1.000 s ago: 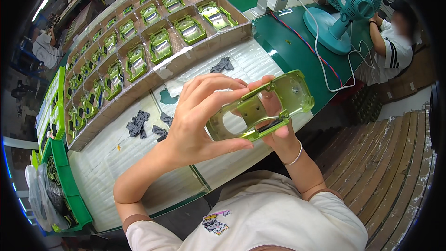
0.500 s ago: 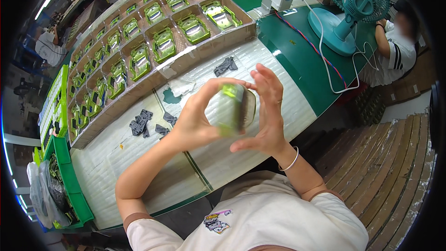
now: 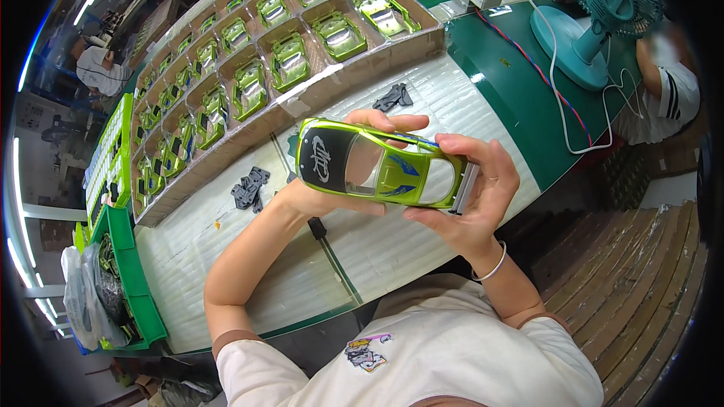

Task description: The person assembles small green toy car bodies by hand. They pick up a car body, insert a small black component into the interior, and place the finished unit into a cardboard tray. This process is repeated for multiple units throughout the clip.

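Observation:
A green toy car body shell (image 3: 407, 175) with a black hood and blue markings is held level above the table, roof upward. My left hand (image 3: 320, 200) is closed around its hood end, fingers along the far side and thumb side along the near side. At the tail end, my right hand (image 3: 483, 200) grips the shell between fingers and thumb. A grey spoiler (image 3: 464, 188) spans the tail, beside my right palm. Dark grey plastic parts lie in one pile (image 3: 250, 189) left of my left forearm and in another pile (image 3: 394, 97) beyond the shell.
A divided cardboard tray (image 3: 324, 75) of similar green shells fills the far left. Left of it stands a green bin (image 3: 139, 286) with plastic bags. At the right are a teal fan (image 3: 581, 41), a white cable (image 3: 556, 83) and a seated person (image 3: 667, 98).
The shell, blurred and tilted before, now lies level with its top showing. My right hand, earlier spread beside it, has closed on its tail. The whole view has shifted slightly.

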